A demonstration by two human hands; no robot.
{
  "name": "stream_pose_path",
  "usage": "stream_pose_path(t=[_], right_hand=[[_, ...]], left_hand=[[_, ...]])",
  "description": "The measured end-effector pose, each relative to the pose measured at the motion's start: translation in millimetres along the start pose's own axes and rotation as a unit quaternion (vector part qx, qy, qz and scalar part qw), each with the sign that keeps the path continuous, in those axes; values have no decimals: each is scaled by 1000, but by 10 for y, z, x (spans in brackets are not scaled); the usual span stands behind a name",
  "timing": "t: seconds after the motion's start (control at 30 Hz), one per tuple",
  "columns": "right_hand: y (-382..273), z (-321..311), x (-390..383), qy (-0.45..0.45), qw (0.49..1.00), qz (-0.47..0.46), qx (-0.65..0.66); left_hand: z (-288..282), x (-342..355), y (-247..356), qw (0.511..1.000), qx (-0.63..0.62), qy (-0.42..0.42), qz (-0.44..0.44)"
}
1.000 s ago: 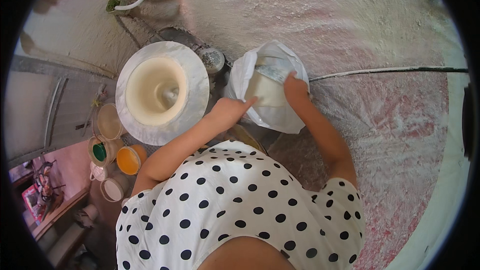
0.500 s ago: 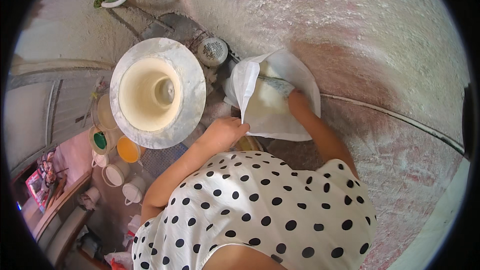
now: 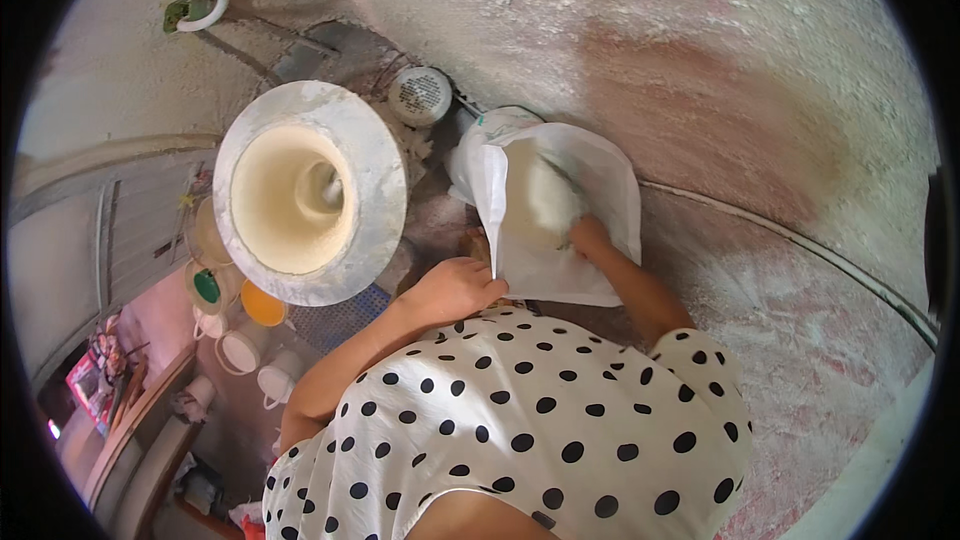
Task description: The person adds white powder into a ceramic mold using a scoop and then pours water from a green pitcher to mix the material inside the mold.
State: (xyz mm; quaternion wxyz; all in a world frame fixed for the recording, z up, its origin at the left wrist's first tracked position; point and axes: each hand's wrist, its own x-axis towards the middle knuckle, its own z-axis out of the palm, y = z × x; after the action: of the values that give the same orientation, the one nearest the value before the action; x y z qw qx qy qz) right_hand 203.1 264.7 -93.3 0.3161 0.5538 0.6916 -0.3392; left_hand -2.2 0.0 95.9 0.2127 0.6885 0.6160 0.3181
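the white sack (image 3: 600, 200) is sitting just beside the funnel-shaped grinder hopper (image 3: 305, 190), dusty floor open to its right. left hand (image 3: 455, 288) is pinching the sack's rim; right hand (image 3: 590, 238) is reaching inside, grip hidden, cannot tell.

Sack (image 3: 600, 180): white woven plastic, slightly shiny, creased.
Powder in sack (image 3: 540, 202): pale, matt, fine.
Funnel-shaped hopper (image 3: 375, 175): dull grey metal, dusted; inside smooth cream coating.
Floor (image 3: 720, 70): rough concrete, matt, floury.
Dress (image 3: 520, 420): satiny polka-dot cloth.
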Motion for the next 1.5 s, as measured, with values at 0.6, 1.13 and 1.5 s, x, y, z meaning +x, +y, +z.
stream_pose_path(t=[0.6,1.13,1.5], right_hand=[[-61,647,149,-260,898,-100,342],[-333,254,-601,-221,853,-166,443],[37,236,-753,-177,806,-139,547]], left_hand=[[147,116,165,999,29,-19,14],[103,109,330,999,12,10,-43],[-37,126,415,988,99,-36,-116]])
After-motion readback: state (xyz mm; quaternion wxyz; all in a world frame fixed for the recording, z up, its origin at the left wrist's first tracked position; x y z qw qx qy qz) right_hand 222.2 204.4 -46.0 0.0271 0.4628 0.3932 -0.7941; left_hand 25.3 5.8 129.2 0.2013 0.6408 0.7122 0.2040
